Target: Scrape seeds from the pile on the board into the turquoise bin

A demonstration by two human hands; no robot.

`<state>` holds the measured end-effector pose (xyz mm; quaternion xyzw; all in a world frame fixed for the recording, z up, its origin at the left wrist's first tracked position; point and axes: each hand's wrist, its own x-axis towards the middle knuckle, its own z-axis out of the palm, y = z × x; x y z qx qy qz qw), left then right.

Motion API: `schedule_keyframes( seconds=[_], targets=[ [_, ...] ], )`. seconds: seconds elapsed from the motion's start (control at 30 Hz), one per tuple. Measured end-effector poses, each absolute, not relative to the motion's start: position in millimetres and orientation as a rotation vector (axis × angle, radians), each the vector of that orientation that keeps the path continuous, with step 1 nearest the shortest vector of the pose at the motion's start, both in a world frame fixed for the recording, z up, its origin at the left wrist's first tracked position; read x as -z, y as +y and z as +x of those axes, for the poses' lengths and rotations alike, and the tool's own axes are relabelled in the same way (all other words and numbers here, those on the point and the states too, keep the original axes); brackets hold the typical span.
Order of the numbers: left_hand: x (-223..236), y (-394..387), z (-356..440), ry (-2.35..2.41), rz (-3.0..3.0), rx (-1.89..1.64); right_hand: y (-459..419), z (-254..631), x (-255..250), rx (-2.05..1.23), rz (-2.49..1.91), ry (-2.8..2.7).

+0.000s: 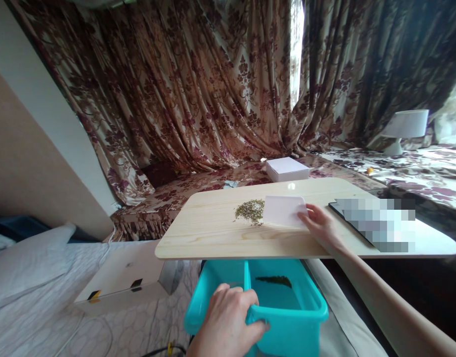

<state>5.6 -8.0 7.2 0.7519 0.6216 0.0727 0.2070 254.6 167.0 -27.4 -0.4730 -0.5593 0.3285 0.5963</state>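
Observation:
On the pale wooden tabletop (209,238) lies a loose pile of small greenish-brown seeds or beans (249,212). My right hand (319,223) pinches the right end of a white flat scraper-like sheet (284,210), whose left edge meets the pile. Below the table's near edge is a turquoise two-compartment bin (289,313). My left hand (233,317) grips its near rim by the central divider. A dark greenish layer (274,281) shows in the bin's right compartment; the left compartment is partly hidden behind my hand.
A dark-edged flat device (354,225), partly pixelated, lies on the table's right side. Behind the table sits a white box (287,169). A larger white box (127,272) rests on the bed to the left. A lamp (404,129) stands at far right.

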Motion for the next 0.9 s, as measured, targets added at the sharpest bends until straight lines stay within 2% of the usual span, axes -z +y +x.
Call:
schedule_keyframes(
  seconds=[0.43, 0.63, 0.9],
  targets=[
    [-5.5, -7.1, 5.0, 1.728, 2.097, -0.229, 164.6, 254.1, 23.8, -0.781, -1.138, -1.313],
    [-9.0, 2.8, 8.2, 1.714, 2.087, -0.038, 163.0, 253.1, 19.6, -0.825, -1.139, -1.338],
    [-5.0, 10.2, 2.8, 1.708, 2.131, 0.040, 160.1, 256.7, 16.3, -0.802, -1.140, -1.246]
  ],
)
